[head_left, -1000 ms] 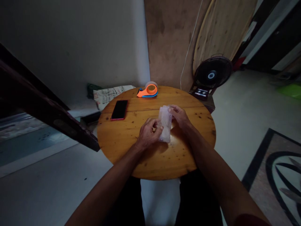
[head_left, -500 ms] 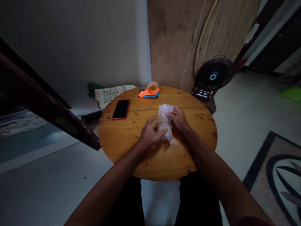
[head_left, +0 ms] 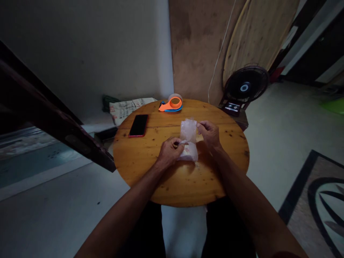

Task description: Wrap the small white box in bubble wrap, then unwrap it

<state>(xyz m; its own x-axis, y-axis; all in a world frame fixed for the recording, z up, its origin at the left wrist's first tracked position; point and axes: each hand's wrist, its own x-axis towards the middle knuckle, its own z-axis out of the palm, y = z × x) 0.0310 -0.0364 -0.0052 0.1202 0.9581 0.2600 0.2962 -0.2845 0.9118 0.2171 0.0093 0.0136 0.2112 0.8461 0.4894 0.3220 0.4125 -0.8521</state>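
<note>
A translucent bubble-wrap pouch lies on the round wooden table, its upper part stretched away from me. Something pale shows inside its lower part, too small to make out. My left hand pinches the pouch at its left side, near the middle, with thumb and fingers. At the pouch's upper right edge is my right hand, thumb and index finger pressed together on the edge of the wrap.
An orange and blue tape dispenser stands at the table's far edge. A phone with a red rim lies at the left. Behind the table's right side stands a dark fan; a dark wooden beam slants in from the left.
My right hand has shifted slightly right, to the pouch's edge. The upper part of the wrap is flatter and more exposed, and my left thumb has drawn back to the left.
</note>
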